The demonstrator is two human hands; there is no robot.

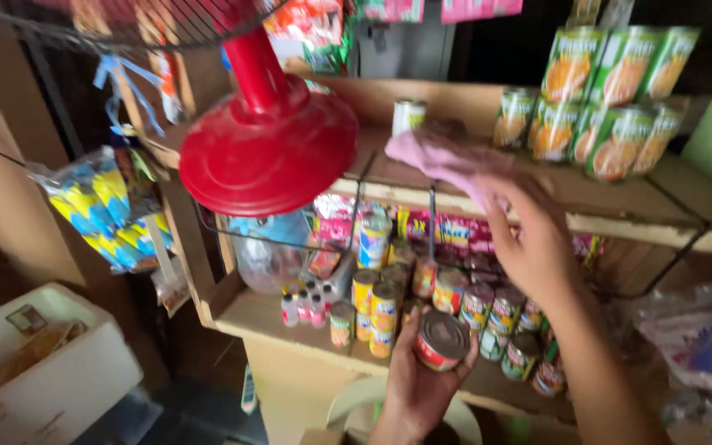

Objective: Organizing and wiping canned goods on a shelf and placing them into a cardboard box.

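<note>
My left hand [416, 379] holds a small round tin can [442, 339] with a red label, low in front of the lower shelf. My right hand [529, 239] is raised higher and grips a pink cloth [447, 156] that lies against the wooden upper shelf [620, 202]. Several small colourful cans [455, 297] stand packed on the lower shelf just behind the held can. A single white-topped can [408, 115] stands on the upper shelf beyond the cloth.
Green and orange cans [603, 99] are stacked on the upper shelf at right. A red fan base [269, 144] hangs close at upper left. Small bottles [306, 306], hanging snack packets [117, 210], a white box [59, 371] at lower left, and plastic bags [702, 338] at right surround the shelves.
</note>
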